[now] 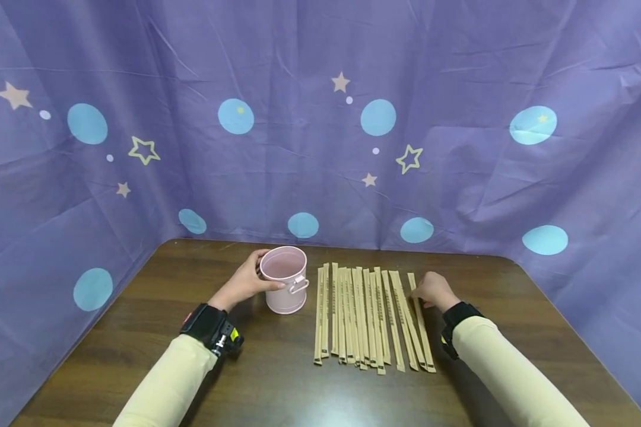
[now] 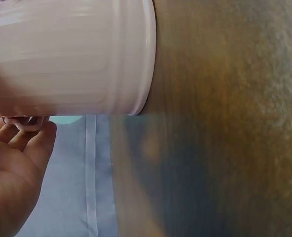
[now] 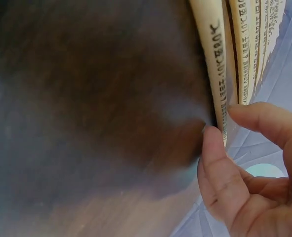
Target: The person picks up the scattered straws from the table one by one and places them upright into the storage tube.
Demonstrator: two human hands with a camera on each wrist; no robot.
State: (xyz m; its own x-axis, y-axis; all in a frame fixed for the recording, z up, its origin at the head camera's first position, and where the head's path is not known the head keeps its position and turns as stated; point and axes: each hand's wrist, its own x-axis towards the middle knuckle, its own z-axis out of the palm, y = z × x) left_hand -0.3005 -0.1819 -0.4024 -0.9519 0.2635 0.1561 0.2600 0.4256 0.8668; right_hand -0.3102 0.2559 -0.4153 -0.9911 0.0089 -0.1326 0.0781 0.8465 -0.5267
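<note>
One pink ribbed metal bucket-shaped cup (image 1: 284, 287), upright, mouth open upward, with a small loop handle on the side facing the sticks; it stands on the dark brown wooden tabletop (image 1: 278, 385) left of centre. The left hand (image 1: 244, 283) is curled round its far and left side, thumb across the near wall.

Paper-wrapped chopstick pairs, tan with dark print (image 1: 360, 317): roughly a dozen, exact count uncertain where they overlap. They lie flat in one row just right of the cup, long axes running from the near edge toward the backdrop, side by side and roughly parallel; the rightmost few slant slightly, far ends leaning left.

The rightmost wrapped pair (image 1: 421, 324) lies at the row's outer edge. The right hand (image 1: 432, 290) rests at its far end, thumb and forefinger pinching that tip (image 3: 220, 106).

One purple cloth backdrop with blue dots and stars (image 1: 320, 118) stands behind and at both sides.
</note>
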